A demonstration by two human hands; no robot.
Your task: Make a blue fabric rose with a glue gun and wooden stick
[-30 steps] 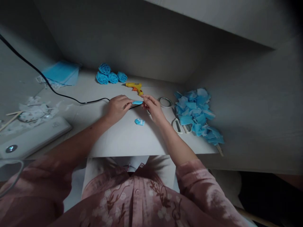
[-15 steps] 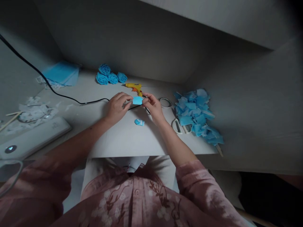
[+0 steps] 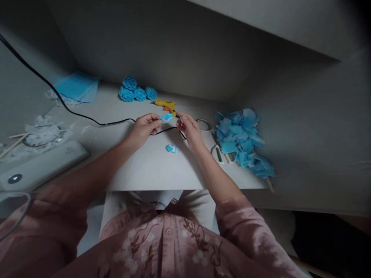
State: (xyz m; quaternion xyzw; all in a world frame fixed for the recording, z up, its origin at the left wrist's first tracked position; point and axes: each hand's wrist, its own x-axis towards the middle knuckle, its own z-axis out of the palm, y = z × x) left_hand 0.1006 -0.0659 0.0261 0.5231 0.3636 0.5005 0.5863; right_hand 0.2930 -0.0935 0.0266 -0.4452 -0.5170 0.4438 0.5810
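My left hand [image 3: 144, 129] pinches a small blue fabric piece [image 3: 166, 117] just above the white desk [image 3: 150, 170]. My right hand [image 3: 188, 129] is curled beside it, fingertips close to the piece's right edge; whether they touch it I cannot tell. A folded blue piece [image 3: 171, 148] lies on the desk below both hands. A yellow glue gun [image 3: 165, 105] lies just behind the hands, its black cord [image 3: 87, 117] running left across the desk.
Three blue fabric roses [image 3: 136, 90] sit at the back. A heap of blue cut pieces [image 3: 242, 141] lies right, with white scissors [image 3: 220, 154] and a tape ring [image 3: 203, 124] beside it. Blue sheets [image 3: 75, 87], white scraps [image 3: 43, 133] and a white device [image 3: 37, 164] are left.
The blue piece was held flat between both hands; now it is folded or twisted, held mostly by the left hand, and both hands have lifted slightly.
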